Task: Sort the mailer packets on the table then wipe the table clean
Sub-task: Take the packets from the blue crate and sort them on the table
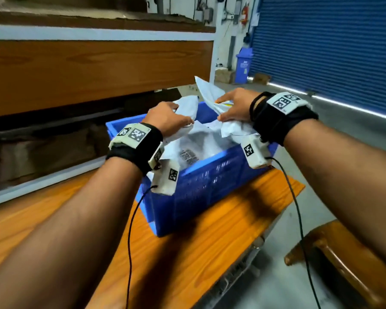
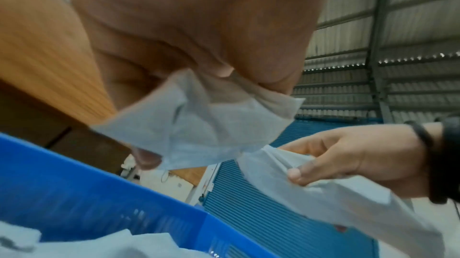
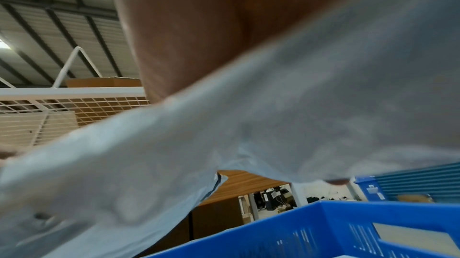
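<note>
Both hands are working above the blue crate [image 1: 201,186], which is sitting on the desk [image 1: 210,248] near its far right corner. The left hand [image 1: 165,118] is curling its fingers round one white packet [image 1: 188,107], gripping it by a crumpled edge just over the crate's far left part; the left wrist view is showing the thumb and fingers bunching that packet [image 2: 199,124]. The right hand [image 1: 235,105] is pinching a second packet [image 1: 207,90] between thumb and fingers, with the sheet sticking up and away past the crate's far rim. In the right wrist view that packet [image 3: 224,134] is filling most of the frame, blurred, running across below the palm.

More packets [image 1: 194,148] are lying loose inside the crate, directly beneath and between the two hands, one showing a printed label face up. No packets are showing on the bare desk around the crate.

The two held packets are nearly touching at the centre, each hand keeping its own side. The crate's long axis is running from near left to far right, so the left hand seems nearer the open desk, where a sorted pile could probably go.
</note>
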Available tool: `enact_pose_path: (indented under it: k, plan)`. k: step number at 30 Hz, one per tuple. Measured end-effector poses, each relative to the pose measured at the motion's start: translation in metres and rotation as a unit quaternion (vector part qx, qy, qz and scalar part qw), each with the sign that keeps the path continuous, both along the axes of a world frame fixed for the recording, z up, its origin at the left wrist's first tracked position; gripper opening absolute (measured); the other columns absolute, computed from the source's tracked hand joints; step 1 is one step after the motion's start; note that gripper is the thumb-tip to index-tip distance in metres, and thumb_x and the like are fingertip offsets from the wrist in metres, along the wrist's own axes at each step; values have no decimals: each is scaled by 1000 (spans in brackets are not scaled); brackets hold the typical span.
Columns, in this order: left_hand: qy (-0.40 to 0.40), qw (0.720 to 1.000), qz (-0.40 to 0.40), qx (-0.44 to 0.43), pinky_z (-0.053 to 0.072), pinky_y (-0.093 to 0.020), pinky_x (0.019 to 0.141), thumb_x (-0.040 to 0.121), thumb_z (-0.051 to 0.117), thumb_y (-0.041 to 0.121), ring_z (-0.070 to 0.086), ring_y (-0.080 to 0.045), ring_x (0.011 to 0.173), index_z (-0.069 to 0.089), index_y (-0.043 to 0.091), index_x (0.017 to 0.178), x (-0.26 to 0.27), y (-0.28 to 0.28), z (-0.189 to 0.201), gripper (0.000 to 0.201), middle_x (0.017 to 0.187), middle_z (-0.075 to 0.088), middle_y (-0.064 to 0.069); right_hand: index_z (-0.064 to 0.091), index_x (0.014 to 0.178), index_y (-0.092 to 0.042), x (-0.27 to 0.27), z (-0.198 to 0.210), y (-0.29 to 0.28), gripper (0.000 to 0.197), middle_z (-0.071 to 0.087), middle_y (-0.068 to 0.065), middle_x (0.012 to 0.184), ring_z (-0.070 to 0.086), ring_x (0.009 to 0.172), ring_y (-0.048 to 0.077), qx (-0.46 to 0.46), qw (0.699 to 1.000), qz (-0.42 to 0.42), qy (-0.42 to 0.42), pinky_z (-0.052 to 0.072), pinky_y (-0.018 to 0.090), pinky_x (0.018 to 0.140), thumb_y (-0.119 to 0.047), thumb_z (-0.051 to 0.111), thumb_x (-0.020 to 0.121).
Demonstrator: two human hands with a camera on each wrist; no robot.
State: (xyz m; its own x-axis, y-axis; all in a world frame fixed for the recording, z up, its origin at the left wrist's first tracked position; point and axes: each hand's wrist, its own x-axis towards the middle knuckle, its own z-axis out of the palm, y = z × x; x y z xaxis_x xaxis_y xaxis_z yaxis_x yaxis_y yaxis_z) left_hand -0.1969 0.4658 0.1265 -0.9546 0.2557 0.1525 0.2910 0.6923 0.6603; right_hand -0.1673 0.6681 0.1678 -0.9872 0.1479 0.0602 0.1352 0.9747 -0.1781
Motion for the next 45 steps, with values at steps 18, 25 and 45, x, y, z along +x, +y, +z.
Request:
enact_pose_path:
  k: [18, 25, 45]
  plan:
    - [-34, 972, 15, -232, 43, -28, 73, 86, 62, 31, 58, -29, 102, 58, 14, 117, -92, 110, -7, 35, 111, 60, -1, 60, 129, -20, -165, -22, 87, 47, 65, 7, 117, 58, 98, 24, 138, 969, 127, -159, 43, 28, 87, -34, 70, 85]
    - [-94, 945, 10, -314, 41, -31, 84, 85, 60, 50, 53, -27, 115, 52, 21, 125, -88, 153, -51, 50, 125, 57, -3, 61, 128, -20, -180, -50, 100, 45, 65, 3, 121, 60, 108, 22, 218, 924, 226, -218, 42, 27, 90, -35, 68, 86]
    - [-113, 967, -54, -221, 38, -26, 84, 86, 67, 39, 52, -23, 112, 55, 33, 126, -119, 125, -69, 43, 127, 55, -4, 46, 141, -30, -154, -60, 136, 53, 62, 0, 114, 63, 92, 23, 241, 864, 239, -371, 53, 31, 82, -14, 59, 92]
